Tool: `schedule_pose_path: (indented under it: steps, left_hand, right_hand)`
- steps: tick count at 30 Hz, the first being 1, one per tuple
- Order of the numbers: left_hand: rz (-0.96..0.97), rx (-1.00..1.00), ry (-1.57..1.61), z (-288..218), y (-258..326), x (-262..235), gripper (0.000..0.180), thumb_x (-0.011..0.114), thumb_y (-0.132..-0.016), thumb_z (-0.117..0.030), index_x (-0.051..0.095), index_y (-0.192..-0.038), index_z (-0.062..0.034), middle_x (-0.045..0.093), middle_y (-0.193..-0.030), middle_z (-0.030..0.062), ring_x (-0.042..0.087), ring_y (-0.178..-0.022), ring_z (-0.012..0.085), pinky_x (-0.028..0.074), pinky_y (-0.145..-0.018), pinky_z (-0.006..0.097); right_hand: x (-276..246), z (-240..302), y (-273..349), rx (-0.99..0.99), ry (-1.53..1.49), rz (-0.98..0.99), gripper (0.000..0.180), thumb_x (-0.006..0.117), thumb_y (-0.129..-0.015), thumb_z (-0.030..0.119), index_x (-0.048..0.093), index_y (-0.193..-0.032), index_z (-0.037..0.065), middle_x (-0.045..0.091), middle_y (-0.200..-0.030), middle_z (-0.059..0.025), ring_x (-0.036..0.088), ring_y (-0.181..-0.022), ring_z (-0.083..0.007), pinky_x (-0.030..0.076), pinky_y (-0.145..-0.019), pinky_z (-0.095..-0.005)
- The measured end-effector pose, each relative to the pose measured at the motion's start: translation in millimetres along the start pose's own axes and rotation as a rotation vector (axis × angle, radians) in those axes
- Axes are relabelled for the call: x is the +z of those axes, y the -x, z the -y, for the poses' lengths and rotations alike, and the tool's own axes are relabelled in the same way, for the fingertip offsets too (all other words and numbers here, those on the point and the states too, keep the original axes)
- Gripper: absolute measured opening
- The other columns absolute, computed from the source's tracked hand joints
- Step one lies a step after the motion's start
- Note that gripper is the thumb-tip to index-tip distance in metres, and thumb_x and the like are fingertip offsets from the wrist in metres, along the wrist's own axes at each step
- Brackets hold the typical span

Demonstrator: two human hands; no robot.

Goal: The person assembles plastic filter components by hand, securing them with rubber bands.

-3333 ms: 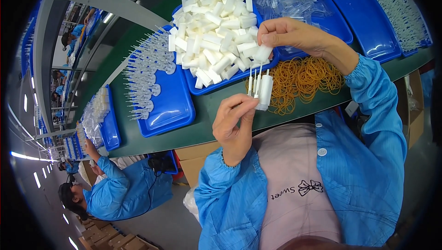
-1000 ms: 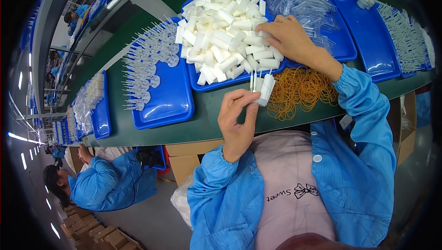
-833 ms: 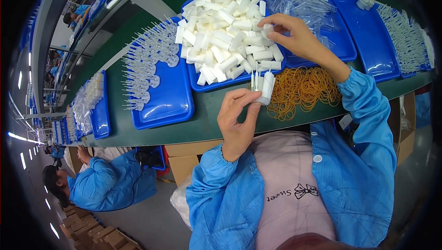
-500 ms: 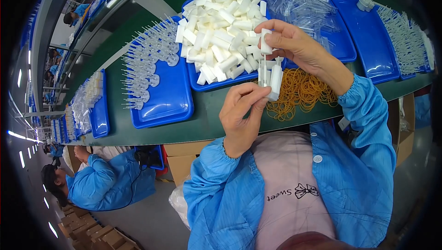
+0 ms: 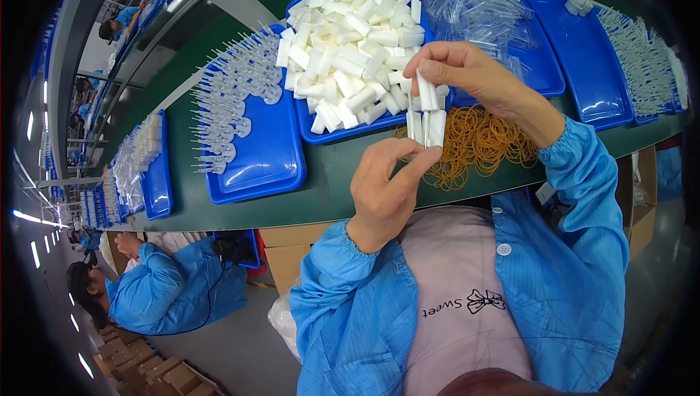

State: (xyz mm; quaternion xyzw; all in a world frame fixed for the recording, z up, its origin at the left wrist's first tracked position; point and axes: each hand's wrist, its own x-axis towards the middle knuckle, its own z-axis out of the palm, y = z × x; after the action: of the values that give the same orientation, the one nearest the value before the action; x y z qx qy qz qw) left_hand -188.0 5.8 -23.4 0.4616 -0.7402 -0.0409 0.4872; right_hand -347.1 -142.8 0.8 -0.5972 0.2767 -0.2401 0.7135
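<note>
My left hand (image 5: 385, 190) pinches the lower ends of a small bundle of white plastic tubes (image 5: 426, 126), held upright over the green table (image 5: 332, 177). My right hand (image 5: 472, 81) comes from above and presses one more white tube (image 5: 425, 93) against the top of the bundle. Just behind the hands a blue tray (image 5: 337, 125) is heaped with white tubes (image 5: 350, 39). A pile of tan rubber bands (image 5: 477, 144) lies on the table under my right wrist.
A blue tray with clear needle-like parts (image 5: 240, 111) sits at left. Clear plastic sleeves (image 5: 477, 6) fill a tray behind my right hand, and another blue tray (image 5: 590, 60) stands at far right. A co-worker in blue (image 5: 157, 294) sits at lower left beside cardboard boxes (image 5: 292, 250).
My right hand reached into the heap of white tubes, took one and brought it back to the bundle. My left hand raised the bundle slightly to meet it.
</note>
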Motion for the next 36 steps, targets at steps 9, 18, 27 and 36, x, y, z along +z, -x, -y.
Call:
schedule_pose_path:
  steps: [9,18,27,36]
  left_hand:
    - [0.045,-0.014,0.081,3,13,-6,0.047,0.065,-0.057,0.011,0.07,-0.099,-0.0085,0.057,-0.098,0.0096,0.058,-0.083,0.0251,0.049,-0.071,0.033]
    - [-0.033,-0.084,0.253,-6,6,-9,0.046,0.071,-0.07,0.009,0.063,-0.112,-0.0061,0.047,-0.113,0.0139,0.055,-0.094,0.022,0.052,-0.074,0.031]
    - [-0.075,-0.083,0.293,-3,7,-4,0.049,0.071,-0.072,0.008,0.059,-0.117,-0.0051,0.046,-0.114,0.0149,0.054,-0.099,0.0241,0.053,-0.075,0.031]
    - [-0.178,-0.217,0.209,0,11,-3,0.041,0.074,-0.074,0.002,0.061,-0.112,-0.003,0.054,-0.112,0.0144,0.06,-0.088,0.0245,0.052,-0.073,0.031]
  right_hand:
    - [-14,0,13,0.005,0.107,0.074,0.026,0.068,-0.085,0.031,0.064,-0.085,0.004,0.064,-0.087,-0.0034,0.058,-0.083,-0.0096,0.045,-0.078,-0.0236]
    - [-1,10,26,-0.107,0.234,0.178,0.023,0.071,-0.081,0.025,0.064,-0.078,0.004,0.06,-0.086,-0.0032,0.054,-0.084,-0.0113,0.042,-0.08,-0.0267]
    - [7,0,27,-0.061,0.139,0.155,0.02,0.071,-0.082,0.023,0.065,-0.079,0.004,0.061,-0.087,-0.0028,0.054,-0.083,-0.0103,0.042,-0.078,-0.0254]
    - [25,2,34,0.043,-0.058,0.062,0.023,0.069,-0.086,0.026,0.065,-0.083,0.003,0.065,-0.086,-0.0043,0.059,-0.078,-0.0089,0.046,-0.071,-0.0229]
